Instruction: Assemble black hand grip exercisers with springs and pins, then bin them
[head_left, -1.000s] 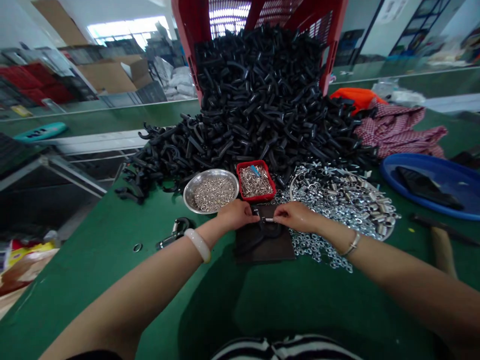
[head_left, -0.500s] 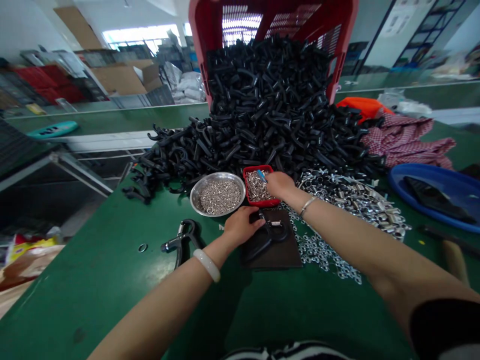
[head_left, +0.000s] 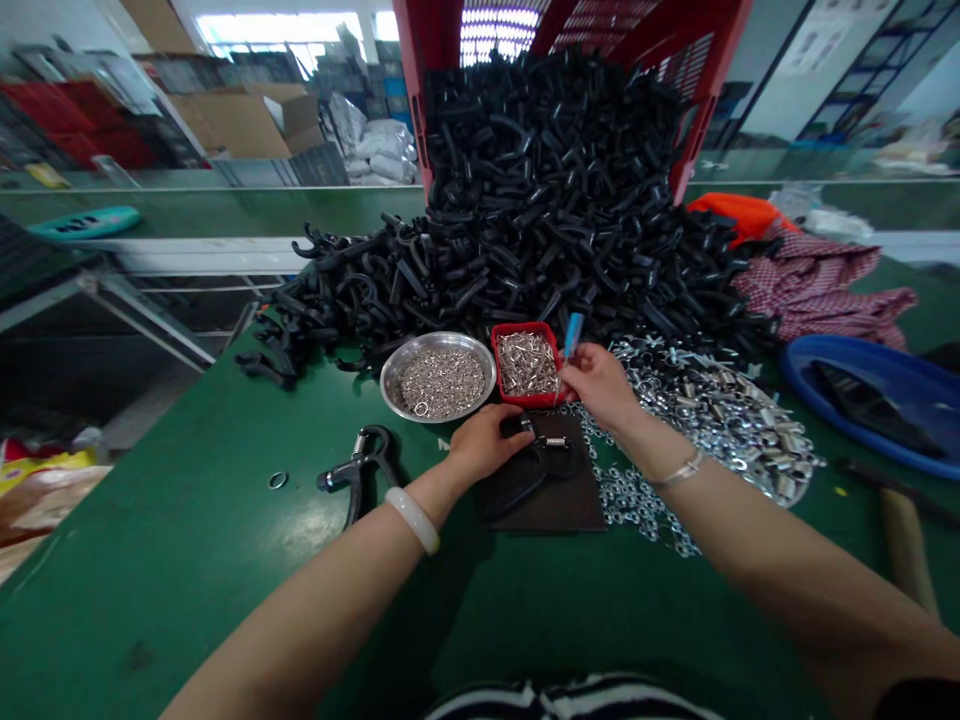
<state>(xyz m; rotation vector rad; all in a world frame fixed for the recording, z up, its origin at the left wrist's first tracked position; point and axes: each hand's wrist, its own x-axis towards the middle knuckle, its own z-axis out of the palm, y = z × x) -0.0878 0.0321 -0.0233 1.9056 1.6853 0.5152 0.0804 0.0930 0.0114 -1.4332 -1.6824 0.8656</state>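
Note:
A black hand grip strengthener with a metal spring lies on a dark square pad. My left hand is closed on its upper end, thumb and fingers around the joint. In my right hand is a small screwdriver, its blue handle tipped up and its thin shaft pointing down by the red tray's right edge. That red tray is full of small metal pins or screws. To its left stands a steel bowl of tiny metal parts. Another hand grip strengthener lies left of my left forearm.
A large heap of black handles spills from a red crate behind the tray. Metal rings and nuts and shiny fittings spread at right. Further right are a blue plate and a hammer. One ring lies left.
My right hand has drawn back from over the red tray to its right side, and the blue handle now points up. My left hand stays on the hand grip strengthener. The view has shifted slightly.

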